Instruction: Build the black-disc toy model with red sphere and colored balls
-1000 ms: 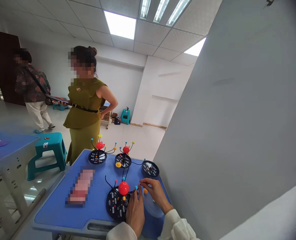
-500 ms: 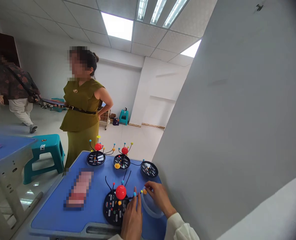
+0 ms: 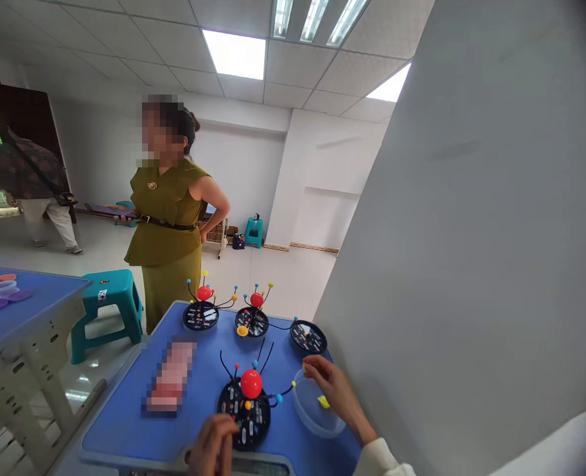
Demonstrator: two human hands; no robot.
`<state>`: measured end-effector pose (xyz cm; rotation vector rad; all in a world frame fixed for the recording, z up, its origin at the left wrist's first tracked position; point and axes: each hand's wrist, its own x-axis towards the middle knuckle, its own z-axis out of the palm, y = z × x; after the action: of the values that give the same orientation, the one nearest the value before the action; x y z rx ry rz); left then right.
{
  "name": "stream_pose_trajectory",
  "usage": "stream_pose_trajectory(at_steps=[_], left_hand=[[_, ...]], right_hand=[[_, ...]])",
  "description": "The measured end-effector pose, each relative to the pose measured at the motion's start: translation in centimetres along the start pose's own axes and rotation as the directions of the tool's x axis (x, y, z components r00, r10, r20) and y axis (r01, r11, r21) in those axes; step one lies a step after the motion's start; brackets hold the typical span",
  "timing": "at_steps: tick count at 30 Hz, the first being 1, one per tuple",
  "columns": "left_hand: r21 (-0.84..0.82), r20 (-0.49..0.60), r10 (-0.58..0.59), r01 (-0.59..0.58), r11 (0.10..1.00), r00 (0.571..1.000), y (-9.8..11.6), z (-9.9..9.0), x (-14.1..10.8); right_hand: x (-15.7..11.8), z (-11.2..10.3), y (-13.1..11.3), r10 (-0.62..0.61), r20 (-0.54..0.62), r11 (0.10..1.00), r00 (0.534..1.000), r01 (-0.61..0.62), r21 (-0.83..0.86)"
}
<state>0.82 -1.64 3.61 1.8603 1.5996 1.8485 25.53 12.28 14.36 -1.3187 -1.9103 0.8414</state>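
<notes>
My right hand [image 3: 335, 391] hangs over the rim of a clear plastic bowl [image 3: 317, 410], its fingertips pinched on a tiny yellow piece [image 3: 304, 365]. Another yellow piece [image 3: 324, 402] lies inside the bowl. My left hand [image 3: 212, 446] is curled at the front edge of the blue table [image 3: 114, 439], just left of the nearest solar-system model [image 3: 246, 420]. That model has a black round base, a red ball [image 3: 251, 383], and wire arms tipped with beads. Farther back stand two similar models [image 3: 201, 316] [image 3: 252, 322] and a black base [image 3: 308, 337] without a ball.
A pixelated pink object [image 3: 170, 377] lies on the table's left. A standing person [image 3: 166, 225] is just beyond the far edge, and another person [image 3: 39, 192] is farther left. A teal stool [image 3: 107, 297] and a second blue table [image 3: 25, 297] with discs stand left; a white partition [image 3: 461, 231] rises right.
My left hand has let go of the nearest model and dropped toward the table's front edge. My right hand has moved over the bowl, and a yellow piece now shows inside it.
</notes>
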Motion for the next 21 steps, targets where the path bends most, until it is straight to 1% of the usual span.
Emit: stream_pose_trajectory(at_steps=[1,2,3,4,5,7,10,13,16,18,21], left_hand=[[-0.049,0.002,-0.168,0.168,0.984,0.986,-0.2,-0.5,1.1],[-0.094,-0.039,-0.315,0.310,0.946,0.948,-0.5,-0.8,2.4],[-0.125,-0.034,-0.433,0.426,0.896,0.901,-0.9,-0.9,3.8],[-0.154,0.007,-0.510,0.505,0.849,0.860,-1.4,-0.8,5.0],[-0.161,0.043,-0.562,0.561,0.812,0.826,-2.0,-0.5,6.1],[-0.163,0.077,-0.591,0.595,0.787,0.803,-3.2,0.5,7.6],[-0.165,0.118,-0.606,0.617,0.769,0.787,-4.5,1.9,8.4],[-0.176,0.167,-0.615,0.637,0.750,0.771,-5.0,2.7,8.4],[-0.190,0.191,-0.630,0.658,0.729,0.753,-5.1,3.0,8.6],[-0.201,0.197,-0.646,0.676,0.709,0.737,-5.2,3.0,9.0],[-0.222,0.203,-0.674,0.704,0.675,0.710,-5.3,3.1,9.5]], right_hand=[[0.1,-0.2,-0.6,0.016,0.012,0.988,1.000,-0.018,0.151],[0.3,-0.4,-1.2,0.033,0.026,0.963,0.999,-0.038,0.268],[0.4,-0.4,-1.7,0.046,0.042,0.938,0.998,-0.057,0.342],[0.6,-0.4,-2.2,0.055,0.061,0.920,0.997,-0.074,0.384],[0.8,-0.2,-2.7,0.058,0.080,0.909,0.995,-0.086,0.408],[1.3,0.2,-3.4,0.041,0.126,0.899,0.991,-0.092,0.429],[2.2,1.1,-4.0,-0.012,0.210,0.897,0.978,-0.082,0.434],[2.9,1.8,-4.6,-0.052,0.279,0.900,0.959,-0.076,0.429],[3.7,2.6,-5.7,-0.114,0.334,0.908,0.936,-0.038,0.417],[4.4,3.3,-6.7,-0.173,0.375,0.926,0.911,0.020,0.378],[5.9,4.9,-8.4,-0.277,0.418,0.958,0.865,0.217,0.186]])
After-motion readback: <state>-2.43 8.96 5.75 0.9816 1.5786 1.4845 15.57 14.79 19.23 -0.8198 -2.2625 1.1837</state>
